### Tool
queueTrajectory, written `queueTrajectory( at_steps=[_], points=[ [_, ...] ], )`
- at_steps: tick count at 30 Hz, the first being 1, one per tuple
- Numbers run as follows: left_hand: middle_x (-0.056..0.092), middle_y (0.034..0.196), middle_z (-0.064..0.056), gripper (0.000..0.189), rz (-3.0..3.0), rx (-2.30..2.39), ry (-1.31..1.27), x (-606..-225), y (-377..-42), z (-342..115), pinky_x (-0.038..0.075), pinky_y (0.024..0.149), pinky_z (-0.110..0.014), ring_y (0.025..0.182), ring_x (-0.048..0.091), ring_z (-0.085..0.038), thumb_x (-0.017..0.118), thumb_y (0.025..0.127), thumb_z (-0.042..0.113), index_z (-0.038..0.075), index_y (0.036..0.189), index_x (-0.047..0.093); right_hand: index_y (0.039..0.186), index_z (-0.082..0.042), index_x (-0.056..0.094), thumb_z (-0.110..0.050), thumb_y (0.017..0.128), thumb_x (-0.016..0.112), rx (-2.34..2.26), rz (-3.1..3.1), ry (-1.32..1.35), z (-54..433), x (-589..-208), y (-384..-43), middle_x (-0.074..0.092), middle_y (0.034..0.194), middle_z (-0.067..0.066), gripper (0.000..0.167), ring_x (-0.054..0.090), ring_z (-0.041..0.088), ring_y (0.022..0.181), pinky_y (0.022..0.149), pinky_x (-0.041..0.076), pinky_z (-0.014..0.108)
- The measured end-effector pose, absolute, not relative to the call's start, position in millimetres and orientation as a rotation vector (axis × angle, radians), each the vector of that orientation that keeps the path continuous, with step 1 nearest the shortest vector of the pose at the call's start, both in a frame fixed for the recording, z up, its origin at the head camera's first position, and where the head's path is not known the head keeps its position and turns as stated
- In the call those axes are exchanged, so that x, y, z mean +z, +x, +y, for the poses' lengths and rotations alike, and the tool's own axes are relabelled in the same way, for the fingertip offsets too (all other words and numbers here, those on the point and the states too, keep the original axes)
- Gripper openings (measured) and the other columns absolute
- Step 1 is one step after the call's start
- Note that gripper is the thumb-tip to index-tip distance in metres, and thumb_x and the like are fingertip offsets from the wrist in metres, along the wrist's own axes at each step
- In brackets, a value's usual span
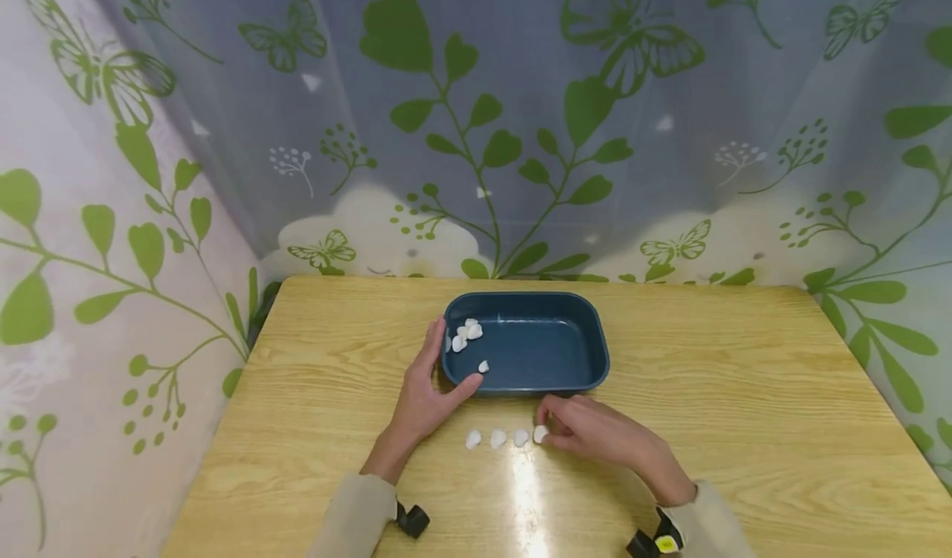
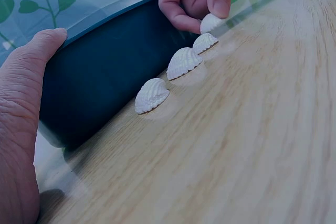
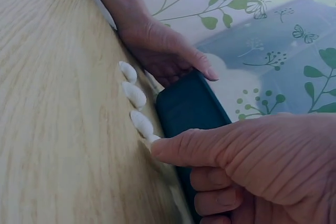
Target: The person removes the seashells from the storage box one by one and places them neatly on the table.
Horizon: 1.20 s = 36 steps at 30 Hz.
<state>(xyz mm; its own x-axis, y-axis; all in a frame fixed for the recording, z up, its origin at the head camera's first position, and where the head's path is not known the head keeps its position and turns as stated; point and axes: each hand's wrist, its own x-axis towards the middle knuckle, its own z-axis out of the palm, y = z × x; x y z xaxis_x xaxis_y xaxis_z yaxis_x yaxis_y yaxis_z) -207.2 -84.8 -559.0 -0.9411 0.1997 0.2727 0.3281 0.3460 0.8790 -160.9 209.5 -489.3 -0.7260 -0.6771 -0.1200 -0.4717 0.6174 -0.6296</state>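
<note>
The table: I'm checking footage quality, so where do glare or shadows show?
Head view: a bright glare streak on the table, below the shell row; left wrist view: a dark shadow beside the left hand; right wrist view: a shadow by the right hand.

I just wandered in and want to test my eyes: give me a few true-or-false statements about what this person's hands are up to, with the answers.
1. The right-hand grip pinches a white shell. True.
2. The left-hand grip holds the dark blue tub at its near left corner. True.
3. The tub is empty. False: several loose shells lie inside, toward its left end.
4. Three other shells lie in a row on the wooden table. True.
5. The pinched shell is at the left end of that row. False: it is at the right end.
6. The row lies on the tub's far side. False: it lies on the person's side.
</note>
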Motion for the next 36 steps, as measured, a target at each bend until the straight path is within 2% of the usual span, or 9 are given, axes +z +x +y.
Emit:
queueTrajectory(
  at_steps=[11,16,26,28,32,34,36],
  points=[
    [0.017,0.175,-0.011,0.105,-2.474,-1.662,-0.491,-558.0,-207.8,-85.1,0.022,0.126,-0.053,0.161,0.011,-0.022,0.081,0.09,0.044,0.02,0.169,0.017,0.107,-0.01,0.07,-0.007,0.098,0.072,-0.807,2.479,-0.934,210.3,-494.5,-165.4,0.046,0.065,-0.014,0.01,0.037,-0.003,0.057,0.057,0.037,0.019],
    [0.016,0.175,-0.011,0.105,-2.476,-1.67,-0.493,-559.1,-207.8,-85.3,0.022,0.126,-0.054,0.161,0.011,-0.021,0.081,0.09,0.045,0.023,0.169,0.017,0.107,-0.009,0.072,-0.005,0.096,0.073,-0.805,2.486,-0.938,209.5,-494.1,-165.6,0.047,0.066,-0.014,0.012,0.038,-0.003,0.058,0.058,0.039,0.019],
    [0.016,0.175,-0.011,0.105,-2.472,-1.682,-0.5,-557.2,-207.7,-86.1,0.022,0.126,-0.054,0.161,0.012,-0.022,0.081,0.09,0.044,0.021,0.169,0.017,0.109,-0.008,0.071,-0.009,0.094,0.076,-0.783,2.522,-0.886,207.2,-493.4,-165.3,0.046,0.067,-0.014,0.016,0.039,-0.002,0.059,0.059,0.04,0.021],
    [0.015,0.175,-0.01,0.105,-2.479,-1.681,-0.498,-557.2,-207.8,-86.1,0.022,0.126,-0.054,0.161,0.012,-0.022,0.081,0.09,0.044,0.021,0.169,0.017,0.11,-0.007,0.072,-0.011,0.095,0.076,-0.778,2.529,-0.864,207.8,-490.1,-164.5,0.05,0.07,-0.014,0.017,0.042,-0.001,0.06,0.06,0.042,0.022],
    [0.015,0.175,-0.009,0.105,-2.494,-1.674,-0.488,-557.0,-207.8,-85.5,0.021,0.126,-0.053,0.161,0.011,-0.02,0.081,0.09,0.046,0.02,0.169,0.017,0.114,-0.007,0.073,-0.015,0.097,0.075,-0.803,2.526,-0.824,209.6,-479.4,-161.9,0.069,0.087,-0.009,0.019,0.055,-0.002,0.068,0.064,0.049,0.023],
    [0.016,0.175,-0.01,0.105,-2.494,-1.671,-0.485,-556.3,-207.4,-85.5,0.02,0.127,-0.052,0.161,0.01,-0.019,0.081,0.09,0.046,0.019,0.169,0.018,0.115,-0.006,0.073,-0.015,0.098,0.074,-0.822,2.515,-0.824,209.8,-472.7,-160.6,0.072,0.091,-0.008,0.019,0.058,-0.003,0.069,0.064,0.051,0.023],
    [0.016,0.175,-0.011,0.105,-2.492,-1.666,-0.485,-556.1,-207.2,-86.0,0.02,0.127,-0.052,0.161,0.01,-0.02,0.081,0.089,0.046,0.02,0.169,0.018,0.116,-0.004,0.073,-0.015,0.1,0.072,-0.828,2.517,-0.838,209.4,-466.0,-159.4,0.066,0.078,-0.011,0.019,0.051,-0.004,0.061,0.06,0.047,0.022]
  ],
)
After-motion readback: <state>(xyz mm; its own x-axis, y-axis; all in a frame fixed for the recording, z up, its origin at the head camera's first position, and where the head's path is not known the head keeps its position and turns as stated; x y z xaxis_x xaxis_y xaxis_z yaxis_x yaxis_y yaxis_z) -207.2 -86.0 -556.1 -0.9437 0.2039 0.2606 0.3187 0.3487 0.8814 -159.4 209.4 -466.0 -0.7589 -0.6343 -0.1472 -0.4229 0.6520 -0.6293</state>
